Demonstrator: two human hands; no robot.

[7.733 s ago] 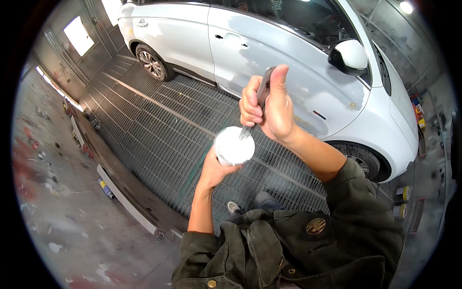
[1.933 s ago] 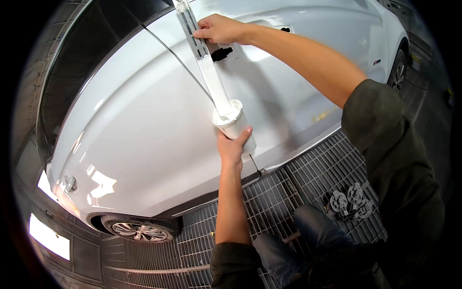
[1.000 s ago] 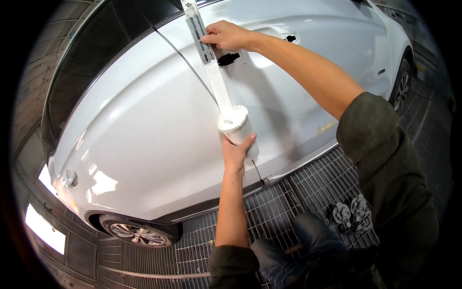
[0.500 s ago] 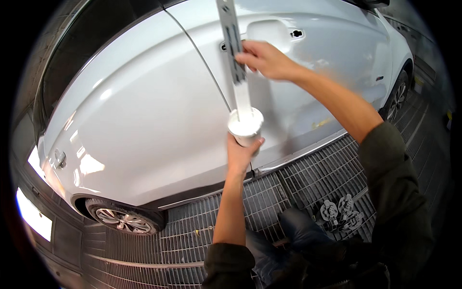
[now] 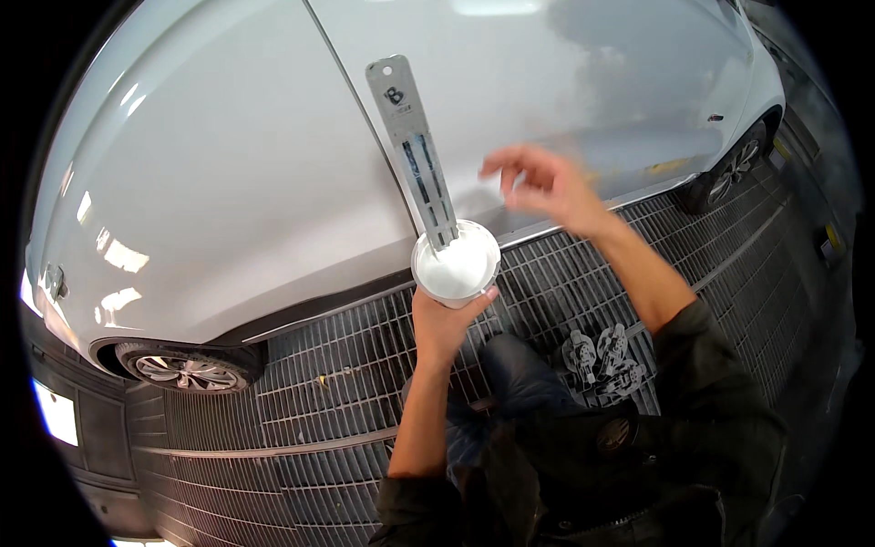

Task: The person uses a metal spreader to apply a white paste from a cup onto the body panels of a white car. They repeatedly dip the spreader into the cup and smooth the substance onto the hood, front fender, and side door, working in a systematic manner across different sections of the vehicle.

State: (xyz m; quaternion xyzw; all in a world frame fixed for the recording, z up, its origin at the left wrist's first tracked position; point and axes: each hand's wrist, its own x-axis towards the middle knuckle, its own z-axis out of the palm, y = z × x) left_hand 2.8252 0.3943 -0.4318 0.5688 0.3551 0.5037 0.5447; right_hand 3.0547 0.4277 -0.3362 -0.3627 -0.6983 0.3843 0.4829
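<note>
A white cup of white paint (image 5: 458,266) is held up by my left hand (image 5: 444,324), its fingers wrapped round the lower part. Standing in the paint is a flat metal mixing stick (image 5: 412,137) with slots and a hole at its top, leaning to the left against the cup's rim. To the right of the stick, my right hand (image 5: 547,189) hangs in the air, slightly blurred. It touches nothing, and its fingers are curled but apart.
Beyond the cup stands a white car (image 5: 246,173) with dull, partly yellowish patches (image 5: 668,167) on its door. A floor grating (image 5: 355,383) runs beneath me. Several grey mechanical parts (image 5: 602,365) lie on it near my knee. Car wheels (image 5: 187,369) show at left and right.
My right hand has let go of the mixing stick and moved away to the right. The stick has sunk lower and rests in the cup. My view has tilted downward.
</note>
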